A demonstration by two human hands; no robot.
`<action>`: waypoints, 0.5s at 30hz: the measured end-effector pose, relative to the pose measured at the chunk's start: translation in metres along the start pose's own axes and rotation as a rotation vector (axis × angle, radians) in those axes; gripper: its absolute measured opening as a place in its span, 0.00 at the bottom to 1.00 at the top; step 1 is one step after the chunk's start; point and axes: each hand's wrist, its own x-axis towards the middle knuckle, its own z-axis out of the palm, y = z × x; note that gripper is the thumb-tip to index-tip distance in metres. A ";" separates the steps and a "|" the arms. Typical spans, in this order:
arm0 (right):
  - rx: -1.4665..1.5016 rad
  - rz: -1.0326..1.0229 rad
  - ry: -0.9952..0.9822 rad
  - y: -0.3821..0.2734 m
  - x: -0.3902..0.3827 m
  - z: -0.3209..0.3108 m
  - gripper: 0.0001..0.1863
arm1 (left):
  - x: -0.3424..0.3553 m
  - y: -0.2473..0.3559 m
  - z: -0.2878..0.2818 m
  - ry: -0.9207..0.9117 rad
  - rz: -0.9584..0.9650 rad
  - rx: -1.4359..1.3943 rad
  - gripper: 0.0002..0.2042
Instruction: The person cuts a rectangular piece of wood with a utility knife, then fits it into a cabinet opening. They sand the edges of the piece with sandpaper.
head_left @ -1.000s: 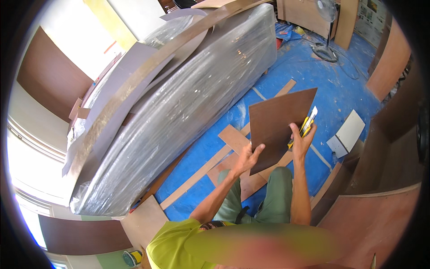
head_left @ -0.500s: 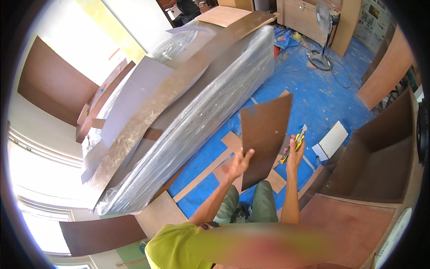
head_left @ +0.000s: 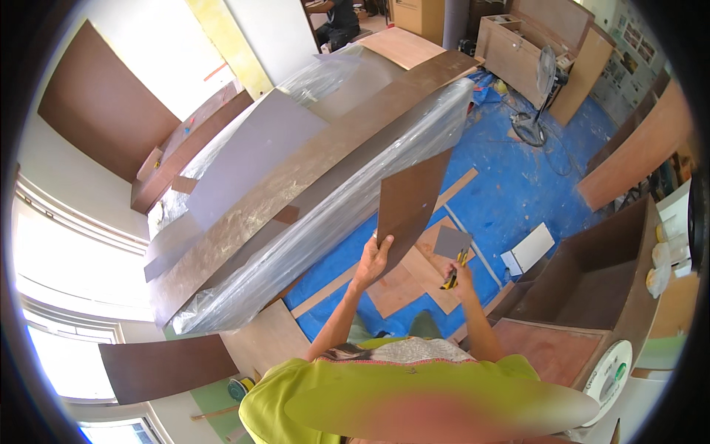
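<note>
My left hand (head_left: 373, 259) grips the near left edge of a thin dark-brown sheet (head_left: 411, 198), its thumb on the face turned to me. The sheet is raised off the floor and slightly bowed. To its right, my right hand (head_left: 464, 281) is closed around a yellow-and-black utility knife (head_left: 451, 277), which points up and away from me. Between the sheet and the knife shows a small grey square piece (head_left: 452, 243), lying over light-brown boards (head_left: 399, 290) on the floor. The knife and the sheet are apart.
A long plastic-wrapped stack (head_left: 347, 191) with loose sheets on top runs along my left. On the right stand an open brown cabinet (head_left: 592, 285) and a white box-like piece (head_left: 528, 249). Farther off are a standing fan (head_left: 546, 81) and a seated person (head_left: 342, 22). Blue sheeting (head_left: 510, 174) covers the floor.
The brown sheet has shifted left, away from the knife, with my left hand. My right hand has moved left and lower in view, still on the knife. The grey square now shows plainly.
</note>
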 end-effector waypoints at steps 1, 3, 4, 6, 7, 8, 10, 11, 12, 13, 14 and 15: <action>0.095 0.158 0.065 0.019 -0.002 0.009 0.07 | -0.007 -0.002 -0.012 0.013 0.009 0.019 0.19; 0.151 0.332 0.130 0.066 -0.022 0.024 0.07 | -0.026 -0.006 -0.045 0.020 -0.057 0.008 0.19; 0.113 0.329 0.112 0.086 -0.027 0.039 0.08 | -0.028 -0.007 -0.066 0.020 -0.072 0.047 0.19; 0.080 0.361 0.033 0.128 -0.040 0.069 0.09 | -0.044 -0.006 -0.114 0.022 -0.181 0.157 0.19; 0.087 0.388 -0.034 0.149 -0.042 0.090 0.09 | -0.050 -0.004 -0.139 0.053 -0.111 0.139 0.19; 0.066 0.416 -0.017 0.166 -0.048 0.107 0.09 | -0.053 -0.002 -0.164 0.083 -0.089 0.138 0.19; -0.004 0.429 -0.077 0.199 -0.056 0.145 0.09 | -0.062 0.003 -0.217 0.118 -0.139 0.191 0.18; 0.013 0.449 -0.161 0.210 -0.056 0.164 0.10 | -0.068 0.006 -0.241 0.130 -0.128 0.140 0.18; -0.009 0.498 -0.108 0.221 -0.056 0.183 0.12 | -0.072 0.006 -0.261 0.192 -0.191 0.141 0.17; -0.008 0.440 -0.277 0.224 -0.056 0.198 0.12 | -0.077 0.008 -0.281 0.231 -0.110 0.120 0.17; -0.030 0.398 -0.363 0.225 -0.054 0.211 0.13 | -0.081 0.008 -0.300 0.277 -0.115 0.162 0.17; -0.077 0.352 -0.313 0.226 -0.055 0.225 0.13 | -0.090 0.008 -0.316 0.337 -0.103 0.185 0.17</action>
